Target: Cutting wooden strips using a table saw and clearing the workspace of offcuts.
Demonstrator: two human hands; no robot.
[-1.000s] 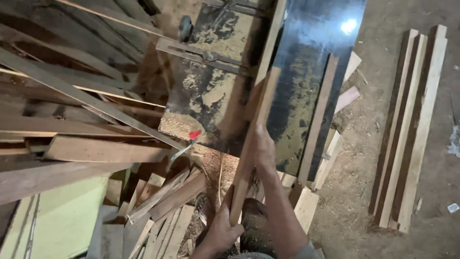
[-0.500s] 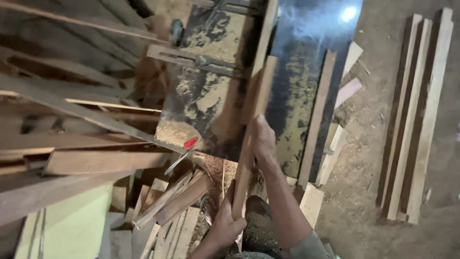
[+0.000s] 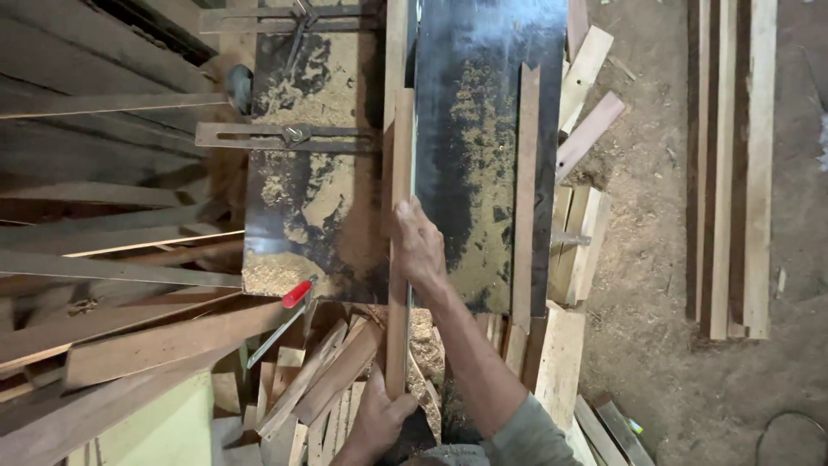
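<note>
We hold a strip (image 3: 398,250) lengthwise on the saw table (image 3: 319,216), right hand (image 3: 420,246) pressing flat on top, left hand (image 3: 377,418) gripping its near end. If the strip kicks or twists, our right fingers could slip toward the slot.

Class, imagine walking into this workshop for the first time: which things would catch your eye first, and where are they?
First, the long wooden strip lying lengthwise on the dark, sawdust-covered machine table at centre, with the right hand pressing on its middle and the left hand gripping its near end. Next, the red-handled tool at the table's near left corner. Long planks lie side by side on the dirt floor at right.
</note>
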